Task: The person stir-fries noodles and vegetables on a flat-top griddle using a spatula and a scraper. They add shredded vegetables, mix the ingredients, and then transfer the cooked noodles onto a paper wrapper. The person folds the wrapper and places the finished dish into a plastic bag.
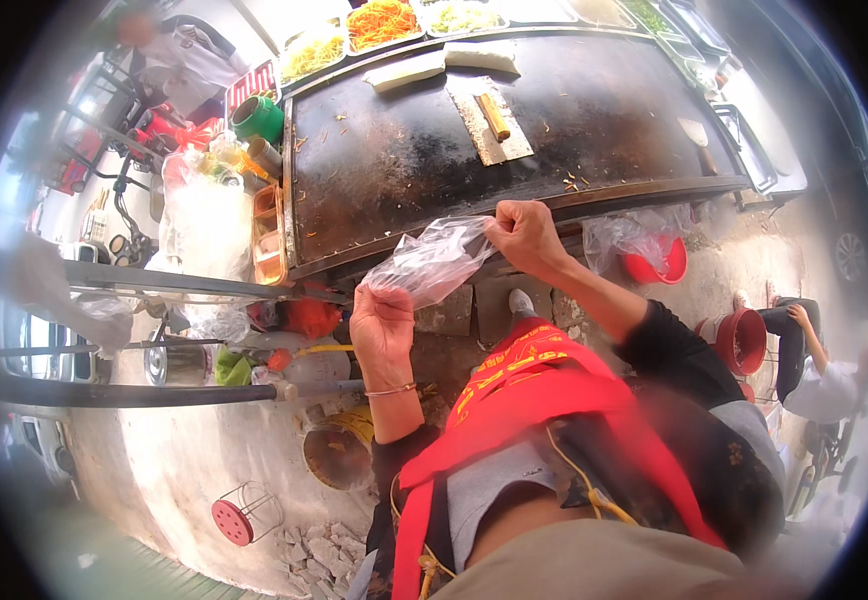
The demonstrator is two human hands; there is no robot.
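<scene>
A clear plastic bag [441, 259] is stretched between my two hands, just in front of the near edge of a dark flat griddle [396, 157]. My left hand [385, 322] grips its lower left end, and my right hand [524, 232] is closed on its upper right end. On the griddle, a wooden-handled scraper [492, 116] rests on a stained, pale flat piece. Two white folded bundles [405, 72] lie at the griddle's far edge. A metal spatula [695, 133] lies towards the right end.
Trays of shredded carrot [383, 24] and other shredded food line the far side. A green container [257, 118] and a sectioned condiment box [269, 236] stand left. Metal bars [178, 277] cross at left. A red basin [657, 260] sits below right; a seated person [816, 382] is farther right.
</scene>
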